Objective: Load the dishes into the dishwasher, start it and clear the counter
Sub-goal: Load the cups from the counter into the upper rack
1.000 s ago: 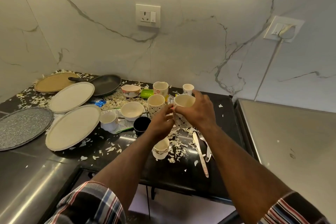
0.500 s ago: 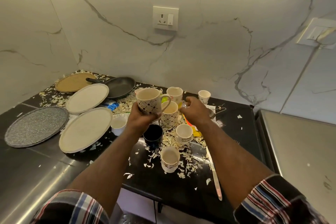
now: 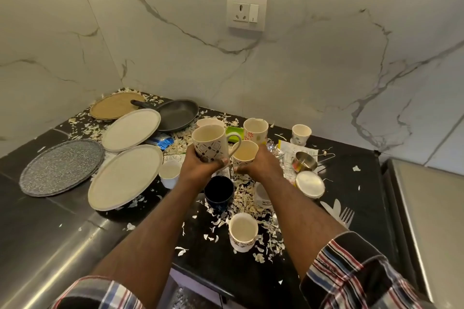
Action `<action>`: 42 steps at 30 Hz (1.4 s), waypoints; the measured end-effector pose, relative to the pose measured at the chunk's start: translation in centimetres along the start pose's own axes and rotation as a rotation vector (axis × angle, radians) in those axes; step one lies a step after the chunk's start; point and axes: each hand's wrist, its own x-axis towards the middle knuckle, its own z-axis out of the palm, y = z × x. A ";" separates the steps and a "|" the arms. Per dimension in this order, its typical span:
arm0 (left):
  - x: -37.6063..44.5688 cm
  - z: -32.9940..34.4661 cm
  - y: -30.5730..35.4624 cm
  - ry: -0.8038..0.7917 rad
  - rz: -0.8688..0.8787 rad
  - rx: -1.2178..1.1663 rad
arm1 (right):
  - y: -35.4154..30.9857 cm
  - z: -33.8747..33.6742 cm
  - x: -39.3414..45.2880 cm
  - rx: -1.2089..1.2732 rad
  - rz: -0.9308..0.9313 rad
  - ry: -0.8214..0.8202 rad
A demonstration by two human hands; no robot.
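Observation:
My left hand (image 3: pixel 198 170) holds a cream patterned mug (image 3: pixel 209 142) raised above the black counter (image 3: pixel 359 198), its handle pointing right. Beside it my right hand (image 3: pixel 261 167) wraps around a second cream mug (image 3: pixel 244 154). A dark blue mug (image 3: pixel 219 192) stands just below my hands. A small patterned cup (image 3: pixel 243 232) stands nearer me among white scraps. Behind are a floral mug (image 3: pixel 255 130) and a small cup (image 3: pixel 301 133). Two cream plates (image 3: pixel 125 177) (image 3: pixel 130 129), a grey speckled plate (image 3: pixel 61 167), a brown plate (image 3: pixel 114 105) and a black pan (image 3: pixel 177 114) lie at the left.
White scraps litter the counter. A steel measuring cup (image 3: pixel 305 162), a round white lid (image 3: pixel 310 184), a fork (image 3: pixel 346 216) and a small white cup (image 3: pixel 169 173) lie nearby. A steel surface (image 3: pixel 431 221) flanks the right, another steel surface (image 3: pixel 37 258) the near left. A wall socket (image 3: pixel 246 11) is above.
My left hand has lifted the patterned mug off the counter and keeps it raised. My right hand moved from the back items onto the second cream mug. The camera shifted left and closer.

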 end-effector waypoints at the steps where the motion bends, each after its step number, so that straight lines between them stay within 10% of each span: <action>1: 0.0 0.0 -0.1 0.004 0.003 0.006 | -0.1 0.0 -0.1 0.014 0.005 0.006; 19: -4.3 1.3 2.1 -0.118 0.070 -0.055 | 0.9 -7.7 -7.8 0.923 -0.001 0.302; 42: -21.9 14.9 -2.1 -0.564 0.035 -0.050 | 19.3 -12.6 -29.0 1.341 0.126 0.435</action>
